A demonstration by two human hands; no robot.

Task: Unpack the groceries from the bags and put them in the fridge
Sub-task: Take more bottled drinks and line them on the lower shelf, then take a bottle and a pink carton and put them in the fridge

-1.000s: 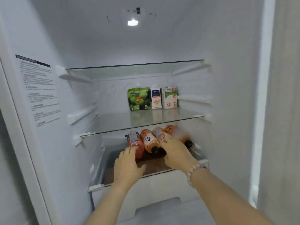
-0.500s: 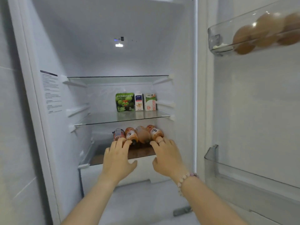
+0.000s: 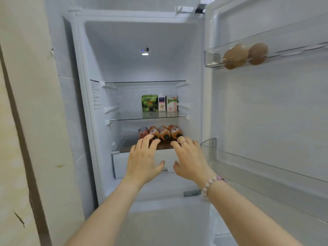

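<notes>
An open fridge (image 3: 142, 68) is seen from head height, its door swung out toward three o'clock. On the lowest shelf (image 3: 122, 148), just above a white drawer (image 3: 120, 164), four drink bottles (image 3: 164, 132) lie on their sides in a tight row with their dark caps toward the viewer. The leftmost is red and the other three are orange. Both arms reach in from six o'clock. The left hand (image 3: 144, 157) is spread, palm down, fingertips at the caps of the two left bottles. The right hand (image 3: 190, 157), wearing a ring and a bead bracelet (image 3: 213, 181), is likewise spread, fingertips by the rightmost cap. Neither hand grips anything, and actual contact cannot be told. At twelve o'clock from the bottles, a green pouch (image 3: 150, 103) and two small cartons (image 3: 166, 103) stand on the shelf above. Eggs (image 3: 245, 55) sit in a door rack at two o'clock. The bottles look full, so likely fairly heavy, rigid and smooth. Lying down they would probably roll, and are best taken around the labelled body, not the narrow cap.
</notes>
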